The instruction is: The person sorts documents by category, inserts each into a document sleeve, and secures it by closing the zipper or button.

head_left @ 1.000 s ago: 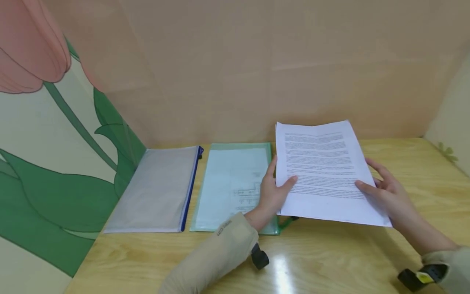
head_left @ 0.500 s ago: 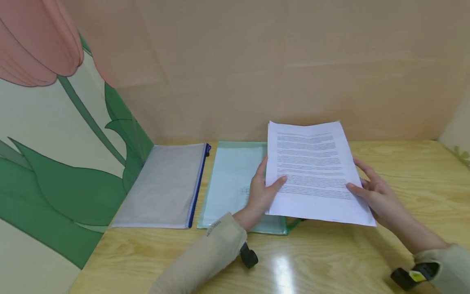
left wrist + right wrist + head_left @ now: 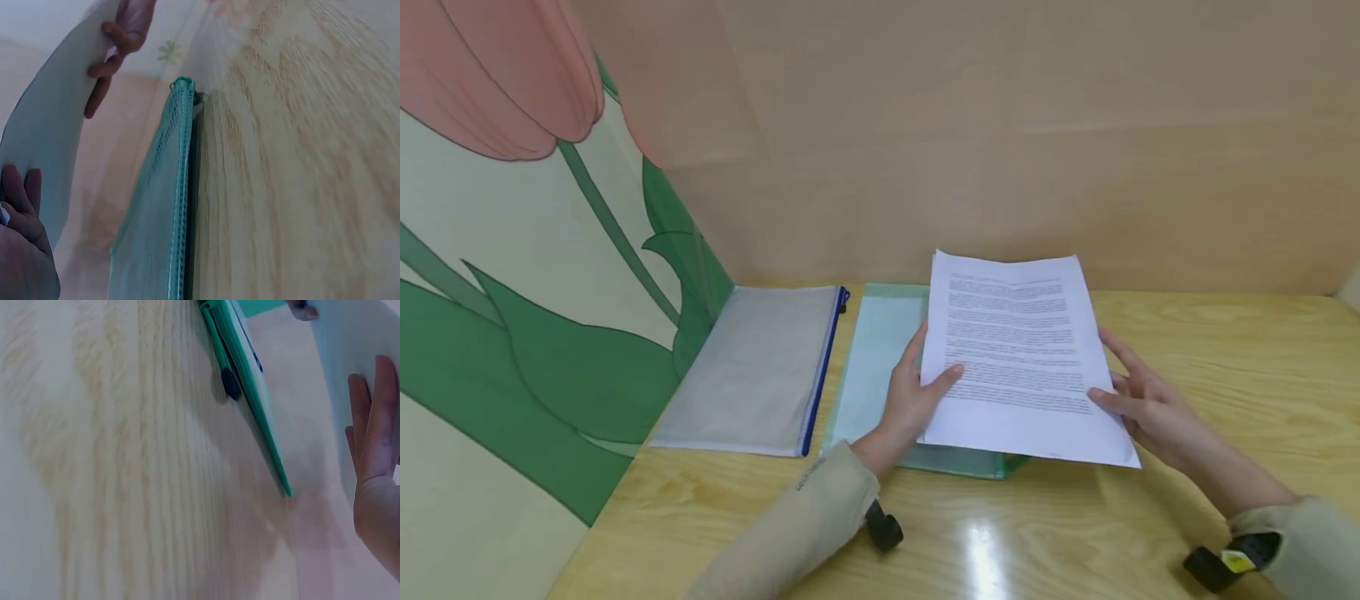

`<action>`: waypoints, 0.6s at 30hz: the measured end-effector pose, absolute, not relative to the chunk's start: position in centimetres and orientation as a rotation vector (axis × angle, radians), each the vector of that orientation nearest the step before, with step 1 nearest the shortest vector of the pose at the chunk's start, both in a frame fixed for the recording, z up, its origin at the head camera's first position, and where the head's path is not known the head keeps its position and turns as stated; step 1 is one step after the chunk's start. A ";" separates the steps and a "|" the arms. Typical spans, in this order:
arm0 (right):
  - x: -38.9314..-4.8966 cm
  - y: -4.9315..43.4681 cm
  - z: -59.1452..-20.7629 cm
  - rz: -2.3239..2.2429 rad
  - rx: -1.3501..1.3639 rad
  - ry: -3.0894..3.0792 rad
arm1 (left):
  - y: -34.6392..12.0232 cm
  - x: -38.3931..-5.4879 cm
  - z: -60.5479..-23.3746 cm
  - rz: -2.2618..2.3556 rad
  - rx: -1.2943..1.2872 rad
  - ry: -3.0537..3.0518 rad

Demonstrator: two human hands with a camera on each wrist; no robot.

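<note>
The left hand [image 3: 910, 404] pinches the left edge of the white printed paper [image 3: 1011, 358], thumb in front and fingers behind. The right hand [image 3: 1159, 414] pinches the right edge of the paper, its thumb on the front too, its fingers nearly straight. Together they hold it up over the light brown wooden table [image 3: 1075, 533]. Under the paper, not touching it and sticking out on its left, lies a see-through light green zip folder [image 3: 880, 350]. Farther left of the paper is a flat grey-white pouch [image 3: 752, 371] with a dark blue edge
</note>
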State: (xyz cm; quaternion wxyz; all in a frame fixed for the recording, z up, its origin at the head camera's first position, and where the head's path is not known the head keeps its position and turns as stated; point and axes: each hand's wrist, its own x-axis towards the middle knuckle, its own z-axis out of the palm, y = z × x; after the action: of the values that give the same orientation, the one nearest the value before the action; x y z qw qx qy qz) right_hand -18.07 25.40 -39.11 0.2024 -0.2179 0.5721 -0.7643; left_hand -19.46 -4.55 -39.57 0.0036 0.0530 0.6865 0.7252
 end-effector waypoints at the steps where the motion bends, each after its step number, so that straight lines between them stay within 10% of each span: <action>1: -18.2 25.2 -39.1 -2.130 -0.617 1.582 | -4.8 -19.5 -39.6 2.271 0.163 2.153; 18: -19.5 20.3 -40.2 -2.056 -0.704 1.502 | -10.2 -19.3 -40.2 2.261 0.086 2.134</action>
State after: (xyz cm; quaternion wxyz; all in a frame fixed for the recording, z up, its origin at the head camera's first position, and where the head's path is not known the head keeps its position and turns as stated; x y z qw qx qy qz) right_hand -19.53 20.29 -40.20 0.2473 -0.2583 0.5509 -0.7541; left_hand -19.34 -10.18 -40.22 0.0157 0.0275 0.6859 0.7270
